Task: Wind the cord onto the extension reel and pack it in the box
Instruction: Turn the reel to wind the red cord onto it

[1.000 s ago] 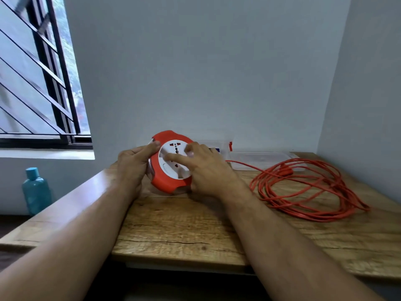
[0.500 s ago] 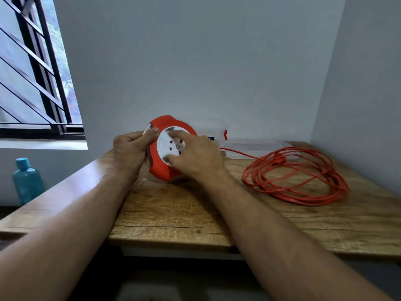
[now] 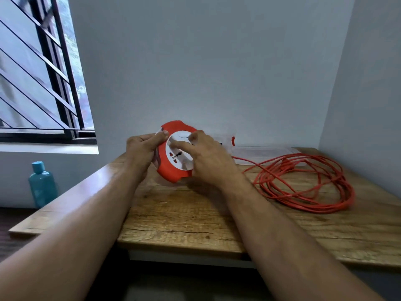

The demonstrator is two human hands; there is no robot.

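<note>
The extension reel, orange-red with a white socket face, stands tilted on edge near the back of the wooden table. My left hand grips its left rim, thumb on top. Fingers of my right hand rest on the white face, index fingertip pressed into it. A loose pile of orange cord lies on the table to the right, one strand running back towards the reel behind my right hand. A clear plastic box sits against the wall behind the cord.
A teal bottle stands on the floor left of the table, below the barred window. Walls close off the table at the back and on the right.
The white face of the reel has turned under my right fingers; the sockets sit in a different place. The cord pile has shifted slightly. Both hands stay on the reel.
</note>
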